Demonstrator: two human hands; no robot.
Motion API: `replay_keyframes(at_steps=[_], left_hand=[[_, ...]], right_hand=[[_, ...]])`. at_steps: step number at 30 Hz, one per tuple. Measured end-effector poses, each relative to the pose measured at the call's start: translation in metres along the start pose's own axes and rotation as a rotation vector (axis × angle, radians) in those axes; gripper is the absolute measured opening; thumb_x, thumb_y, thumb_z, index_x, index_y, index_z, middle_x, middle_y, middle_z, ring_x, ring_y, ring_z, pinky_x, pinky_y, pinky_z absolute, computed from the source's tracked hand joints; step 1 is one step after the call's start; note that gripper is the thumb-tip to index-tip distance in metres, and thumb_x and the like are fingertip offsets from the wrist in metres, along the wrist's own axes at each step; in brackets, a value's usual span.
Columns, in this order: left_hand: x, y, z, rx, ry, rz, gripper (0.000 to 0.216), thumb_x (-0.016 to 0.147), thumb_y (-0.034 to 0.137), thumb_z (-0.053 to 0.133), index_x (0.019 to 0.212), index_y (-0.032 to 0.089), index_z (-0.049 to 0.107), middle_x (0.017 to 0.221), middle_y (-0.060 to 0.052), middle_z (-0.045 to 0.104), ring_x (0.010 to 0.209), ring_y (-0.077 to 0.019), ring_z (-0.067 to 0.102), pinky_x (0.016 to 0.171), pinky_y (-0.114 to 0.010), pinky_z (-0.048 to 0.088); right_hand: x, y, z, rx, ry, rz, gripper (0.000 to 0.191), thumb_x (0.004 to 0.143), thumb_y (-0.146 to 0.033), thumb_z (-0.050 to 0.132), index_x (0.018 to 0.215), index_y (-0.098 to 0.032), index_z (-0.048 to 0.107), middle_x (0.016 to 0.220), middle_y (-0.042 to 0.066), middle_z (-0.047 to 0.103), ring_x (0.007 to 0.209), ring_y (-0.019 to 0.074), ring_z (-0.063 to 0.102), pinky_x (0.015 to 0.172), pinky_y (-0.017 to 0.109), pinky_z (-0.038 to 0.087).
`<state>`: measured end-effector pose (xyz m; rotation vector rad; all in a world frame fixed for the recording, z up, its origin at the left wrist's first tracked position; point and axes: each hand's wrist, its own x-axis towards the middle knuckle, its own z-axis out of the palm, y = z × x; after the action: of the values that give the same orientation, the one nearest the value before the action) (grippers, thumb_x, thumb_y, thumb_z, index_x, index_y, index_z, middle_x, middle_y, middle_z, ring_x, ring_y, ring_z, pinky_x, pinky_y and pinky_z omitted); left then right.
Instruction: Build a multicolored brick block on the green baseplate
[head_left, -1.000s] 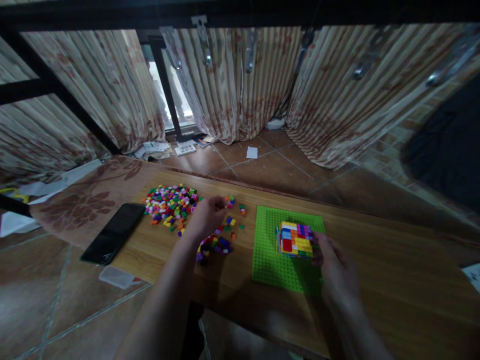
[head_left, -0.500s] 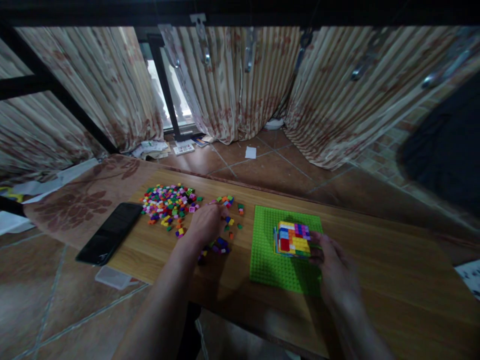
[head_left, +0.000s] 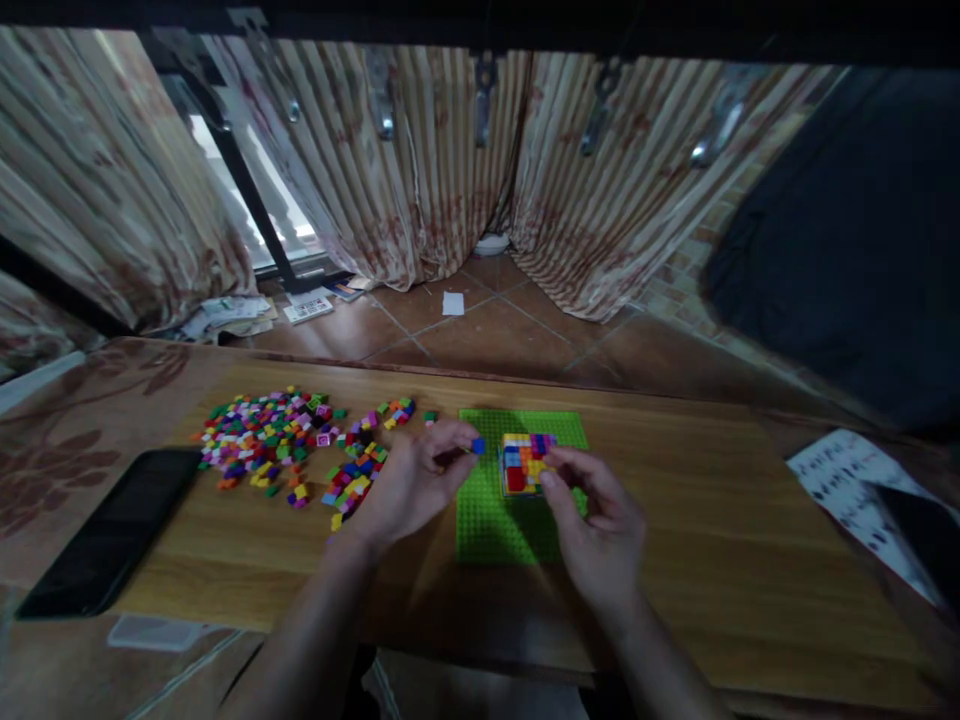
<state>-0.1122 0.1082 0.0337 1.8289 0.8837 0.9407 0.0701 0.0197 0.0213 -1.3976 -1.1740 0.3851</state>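
Note:
My left hand pinches a small blue brick between thumb and fingertips, just left of a built block of toy bricks. This block is multicoloured, with red, yellow, orange, white and purple on top, and it sits over the green baseplate. At the block's right side is my right hand, its thumb and forefinger closed on the near right edge. Those fingers hide part of the block. Loose bricks lie to the left of my left wrist.
A large heap of mixed bricks covers the left part of the wooden table. Beside it lies a black phone. A printed sheet is at the far right, and a clear plastic box shows below the table's left edge.
My left hand has come from the loose bricks to the block, now with a blue brick. My right thumb and forefinger have moved onto the block's top right edge. The view has swung right.

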Motion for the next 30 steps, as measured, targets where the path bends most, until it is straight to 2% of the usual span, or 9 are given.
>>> replay_keyframes(at_steps=[3, 8, 15, 18, 22, 25, 27, 30], left_hand=[[-0.002, 0.012, 0.012, 0.029, -0.064, 0.047, 0.009, 0.087, 0.014, 0.060, 0.095, 0.017, 0.064, 0.089, -0.002, 0.073, 0.081, -0.0134, 0.071, 0.076, -0.023, 0.056], [-0.010, 0.025, 0.022, 0.084, -0.067, 0.176, 0.015, 0.087, 0.010, 0.061, 0.098, 0.018, 0.065, 0.086, 0.001, 0.074, 0.077, -0.0100, 0.070, 0.074, -0.019, 0.055], [-0.015, 0.021, 0.035, 0.091, -0.052, 0.206, 0.016, 0.087, 0.012, 0.062, 0.101, 0.020, 0.067, 0.088, 0.000, 0.074, 0.077, -0.0100, 0.070, 0.074, -0.019, 0.055], [-0.013, 0.017, 0.037, 0.078, -0.036, 0.182, 0.019, 0.087, 0.015, 0.064, 0.105, 0.020, 0.067, 0.089, -0.001, 0.074, 0.078, -0.0111, 0.070, 0.074, -0.021, 0.056], [-0.010, 0.012, 0.036, 0.107, 0.091, 0.116, 0.014, 0.088, 0.018, 0.062, 0.101, 0.019, 0.067, 0.083, 0.000, 0.073, 0.072, -0.0117, 0.068, 0.069, -0.022, 0.055], [-0.007, 0.005, 0.036, 0.120, 0.155, 0.025, 0.015, 0.088, 0.020, 0.060, 0.102, 0.018, 0.066, 0.079, 0.000, 0.072, 0.070, -0.0129, 0.068, 0.064, -0.022, 0.053], [-0.006, 0.000, 0.038, 0.121, 0.134, -0.045, 0.016, 0.088, 0.022, 0.059, 0.103, 0.018, 0.066, 0.081, -0.001, 0.073, 0.073, -0.0142, 0.069, 0.064, -0.023, 0.053], [-0.006, -0.003, 0.041, 0.110, 0.068, -0.113, 0.019, 0.090, 0.025, 0.057, 0.105, 0.019, 0.065, 0.085, -0.002, 0.074, 0.077, -0.0157, 0.070, 0.066, -0.025, 0.054]], right_hand=[[0.000, -0.003, 0.001, 0.017, -0.063, -0.036, 0.019, 0.087, -0.028, 0.069, 0.105, -0.028, 0.069, 0.088, -0.002, 0.067, 0.075, 0.0123, 0.058, 0.070, 0.026, 0.049], [0.001, -0.006, 0.003, 0.054, -0.134, -0.040, 0.021, 0.085, -0.026, 0.071, 0.106, -0.027, 0.068, 0.094, -0.001, 0.070, 0.080, 0.0131, 0.062, 0.072, 0.026, 0.049], [0.001, -0.013, 0.002, 0.051, -0.156, -0.005, 0.007, 0.086, -0.022, 0.067, 0.091, -0.025, 0.072, 0.081, -0.002, 0.069, 0.073, 0.0118, 0.062, 0.068, 0.024, 0.048], [0.009, -0.007, -0.005, 0.026, -0.082, 0.065, 0.005, 0.083, -0.026, 0.069, 0.084, -0.024, 0.073, 0.077, -0.001, 0.070, 0.069, 0.0128, 0.062, 0.066, 0.025, 0.048], [0.025, 0.010, -0.020, 0.059, 0.067, 0.306, 0.014, 0.073, -0.035, 0.074, 0.076, -0.021, 0.074, 0.070, 0.001, 0.072, 0.064, 0.0158, 0.063, 0.062, 0.028, 0.049], [0.031, 0.017, -0.027, 0.045, 0.003, 0.393, 0.018, 0.069, -0.037, 0.076, 0.072, -0.020, 0.075, 0.069, 0.002, 0.073, 0.064, 0.0167, 0.063, 0.061, 0.029, 0.049], [0.031, 0.017, -0.028, 0.037, -0.058, 0.406, 0.018, 0.070, -0.038, 0.076, 0.073, -0.020, 0.075, 0.070, 0.002, 0.073, 0.065, 0.0167, 0.064, 0.062, 0.029, 0.049], [0.029, 0.014, -0.025, 0.043, -0.076, 0.412, 0.018, 0.069, -0.039, 0.076, 0.072, -0.021, 0.075, 0.071, 0.002, 0.074, 0.066, 0.0171, 0.065, 0.063, 0.029, 0.050]])
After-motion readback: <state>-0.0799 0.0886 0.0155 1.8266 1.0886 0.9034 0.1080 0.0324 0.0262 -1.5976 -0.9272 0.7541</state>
